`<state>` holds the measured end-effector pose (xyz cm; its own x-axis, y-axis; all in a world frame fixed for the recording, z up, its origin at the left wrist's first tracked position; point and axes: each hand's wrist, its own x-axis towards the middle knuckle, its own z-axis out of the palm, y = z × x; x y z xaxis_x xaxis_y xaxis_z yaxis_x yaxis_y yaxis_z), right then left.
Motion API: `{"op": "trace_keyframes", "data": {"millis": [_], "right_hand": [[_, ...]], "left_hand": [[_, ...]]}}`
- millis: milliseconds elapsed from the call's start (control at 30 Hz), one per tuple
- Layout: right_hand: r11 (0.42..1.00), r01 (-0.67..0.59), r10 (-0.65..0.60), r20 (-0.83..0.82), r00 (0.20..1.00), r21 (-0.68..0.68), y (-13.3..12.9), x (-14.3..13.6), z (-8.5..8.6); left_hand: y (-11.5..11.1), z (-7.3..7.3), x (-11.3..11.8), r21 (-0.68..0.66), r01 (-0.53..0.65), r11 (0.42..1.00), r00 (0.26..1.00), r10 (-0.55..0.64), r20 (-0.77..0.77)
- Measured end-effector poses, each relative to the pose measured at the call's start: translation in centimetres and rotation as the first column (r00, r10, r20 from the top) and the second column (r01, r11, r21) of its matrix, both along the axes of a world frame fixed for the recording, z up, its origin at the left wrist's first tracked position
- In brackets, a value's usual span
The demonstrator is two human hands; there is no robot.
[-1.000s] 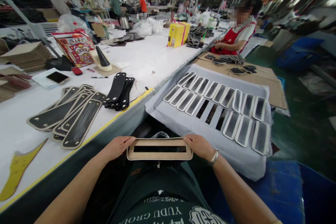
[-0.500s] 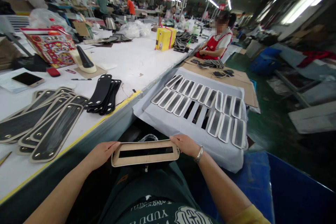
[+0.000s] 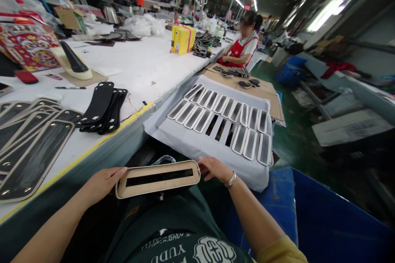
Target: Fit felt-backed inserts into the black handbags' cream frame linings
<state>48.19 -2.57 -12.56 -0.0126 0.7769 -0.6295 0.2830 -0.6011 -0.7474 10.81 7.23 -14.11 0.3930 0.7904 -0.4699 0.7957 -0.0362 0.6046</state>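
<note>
A long beige piece with rounded ends and a dark strip along its middle lies across in front of my lap. Its full kind is not clear. My left hand pinches its left end, thumb on the upper edge. At the other end, my right hand has its fingers apart, their tips at or against the rim. A small metal fitting hangs below the front edge. Dark material under the piece is mostly hidden.
On the table left are beige-edged dark straps and black straps. A cloth-covered board on my right carries rows of dark strips. Blue bin lower right. A person in a red apron sits beyond.
My right hand has loosened from the upper right corner to the end, its fingers spreading. The view has swung right, so everything sits further left. My left hand keeps its hold.
</note>
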Motion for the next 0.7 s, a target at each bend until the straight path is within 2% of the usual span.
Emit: {"op": "trace_keyframes", "data": {"millis": [100, 233, 467, 700], "right_hand": [[0.991, -0.131, 0.133, 0.057, 0.990, -0.033, -0.3, 0.2, -0.3], [0.968, -0.227, 0.228, 0.003, 0.974, -0.105, -0.4, 0.0, -0.7], [0.960, -0.238, 0.245, 0.030, 0.969, -0.149, 0.1, -0.6, 0.3], [0.953, -0.241, 0.253, 0.048, 0.966, -0.185, 0.6, -1.1, 1.0]], "left_hand": [[0.0, -0.2, 0.0, 0.009, -0.004, 1.000, 1.000, 0.004, 0.014], [0.0, -0.2, 0.0, 0.019, 0.002, 1.000, 1.000, -0.002, 0.013], [-0.3, 0.6, 0.2, 0.083, 0.004, 0.997, 0.998, 0.001, -0.064], [-0.2, 0.0, 0.0, 0.087, -0.015, 0.996, 0.998, 0.021, -0.067]]}}
